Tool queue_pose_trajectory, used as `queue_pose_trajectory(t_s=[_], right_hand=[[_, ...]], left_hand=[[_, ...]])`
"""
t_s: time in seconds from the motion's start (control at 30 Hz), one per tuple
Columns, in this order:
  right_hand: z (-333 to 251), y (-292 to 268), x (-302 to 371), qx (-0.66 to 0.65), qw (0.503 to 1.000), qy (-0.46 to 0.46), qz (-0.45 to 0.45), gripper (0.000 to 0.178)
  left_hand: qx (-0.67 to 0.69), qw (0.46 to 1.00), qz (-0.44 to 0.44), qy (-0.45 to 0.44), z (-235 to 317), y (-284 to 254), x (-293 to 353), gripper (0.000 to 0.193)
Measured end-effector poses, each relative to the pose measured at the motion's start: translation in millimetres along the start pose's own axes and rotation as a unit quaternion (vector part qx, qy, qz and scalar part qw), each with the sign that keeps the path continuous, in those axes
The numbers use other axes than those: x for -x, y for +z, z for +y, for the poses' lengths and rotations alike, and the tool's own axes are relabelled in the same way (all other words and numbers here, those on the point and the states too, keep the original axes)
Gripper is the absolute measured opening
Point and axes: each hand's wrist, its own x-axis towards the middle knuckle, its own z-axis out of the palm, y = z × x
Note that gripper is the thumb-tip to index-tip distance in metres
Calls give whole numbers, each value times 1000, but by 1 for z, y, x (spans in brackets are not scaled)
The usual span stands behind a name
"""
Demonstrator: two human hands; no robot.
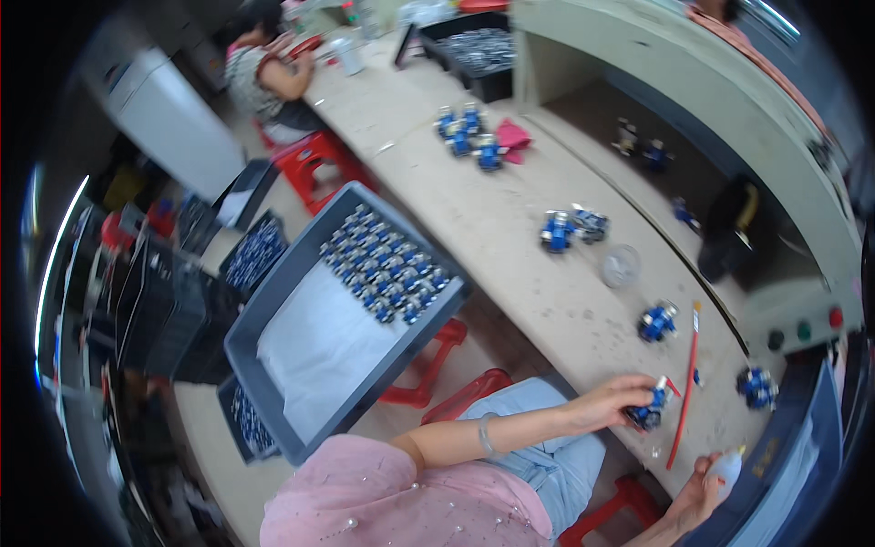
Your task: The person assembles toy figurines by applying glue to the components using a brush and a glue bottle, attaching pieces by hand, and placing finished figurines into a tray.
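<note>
My left hand [615,403], wearing a bracelet, is closed around a small blue-and-silver assembly [649,412] with dark round parts, like a toy vehicle. It is held at the bench's near edge. My right hand [700,497] grips a small white squeeze bottle [727,467] with a yellowish tip, close to the blue bin on the right. A long red stick-like tool [685,387] lies on the bench between the hands and the back. Similar assemblies stand nearby, one [657,322] beyond my left hand and another [757,388] to the right.
A grey tray [251,342] at my left holds rows of assemblies on a white sheet. More assemblies, a clear round container [620,266] and a pink cloth [513,140] lie along the bench [547,301]. A shelf [638,55] borders its far side. Another person [264,77] sits farther along.
</note>
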Motion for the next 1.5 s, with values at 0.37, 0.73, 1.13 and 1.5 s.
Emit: queue_pose_trajectory(t_s=[0.37,0.73,1.13,1.5], right_hand=[[-11,12,-19,179,982,-39,46,28],[6,-23,-39,255,960,-19,110,27],[-105,-20,-7,432,900,3,-57,56],[-264,-67,-223,608,761,-203,-104,27]], left_hand=[[-147,986,75,0,17,22,4,38],[-307,927,166,135,22,32,26,35],[-535,715,285,348,29,-2,8,35],[-571,615,351,414,18,6,-6,42]])
